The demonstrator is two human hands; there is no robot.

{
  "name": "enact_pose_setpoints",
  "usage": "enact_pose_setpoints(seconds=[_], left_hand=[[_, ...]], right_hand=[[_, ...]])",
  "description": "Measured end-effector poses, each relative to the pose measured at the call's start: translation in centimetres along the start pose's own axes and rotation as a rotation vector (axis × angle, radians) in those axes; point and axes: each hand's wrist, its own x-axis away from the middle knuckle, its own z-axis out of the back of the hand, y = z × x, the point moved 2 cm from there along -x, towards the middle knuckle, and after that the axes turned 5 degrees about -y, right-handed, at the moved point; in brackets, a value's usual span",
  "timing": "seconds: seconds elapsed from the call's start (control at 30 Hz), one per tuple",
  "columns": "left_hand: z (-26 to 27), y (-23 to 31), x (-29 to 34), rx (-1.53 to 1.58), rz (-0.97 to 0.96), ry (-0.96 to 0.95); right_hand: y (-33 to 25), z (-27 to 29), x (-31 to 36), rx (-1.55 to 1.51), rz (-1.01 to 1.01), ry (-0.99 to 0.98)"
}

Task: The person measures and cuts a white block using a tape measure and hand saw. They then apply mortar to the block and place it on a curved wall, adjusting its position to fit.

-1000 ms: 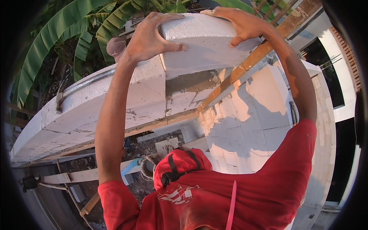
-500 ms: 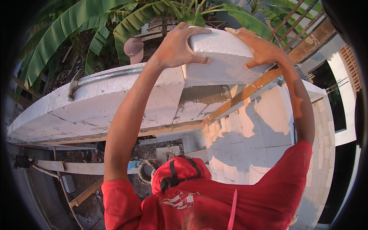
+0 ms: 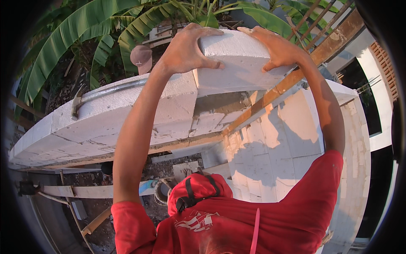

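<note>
A white lightweight concrete block (image 3: pixel 237 63) is between my two hands at the far end of the white block wall (image 3: pixel 165 103). My left hand (image 3: pixel 186 48) grips its left end, fingers over the top and thumb on the near face. On the other end, my right hand (image 3: pixel 279 48) holds it the same way. The block's left end sits close against the neighbouring wall block. Below its near edge a recess shows grey-brown mortar (image 3: pixel 222 103); whether the block rests on it I cannot tell. A hammer (image 3: pixel 108 92) with a metal handle lies on the wall top, left of my left arm.
A wooden board (image 3: pixel 279 89) slants beside the block's right end, near rusty steel bars (image 3: pixel 315 21). Beyond the wall are banana leaves (image 3: pixel 76 34) and a pink cap (image 3: pixel 141 58). Below are a bucket (image 3: pixel 161 192) and a plank (image 3: pixel 93 191).
The whole scene has shifted slightly left in view. My hands keep the same grip on the block, and it shows little movement against the wall.
</note>
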Motion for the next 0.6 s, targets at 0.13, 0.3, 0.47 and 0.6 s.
enact_pose_setpoints(seconds=[0.13, 0.3, 0.47, 0.6], left_hand=[[0.4, -0.5, -0.8, -0.040, -0.024, -0.028], [0.2, -0.6, -0.5, -0.006, -0.044, -0.022], [-0.2, -0.5, -0.3, 0.028, -0.121, 0.072], [0.7, -1.2, -2.4, 0.037, -0.080, 0.015]], right_hand=[[0.5, 0.3, -0.2, 0.059, -0.007, 0.068], [-1.0, 1.1, 0.3, -0.007, -0.032, 0.069], [-2.7, 1.3, 1.2, 0.089, -0.115, 0.142], [-2.2, 1.6, 0.6, -0.037, -0.120, 0.177]])
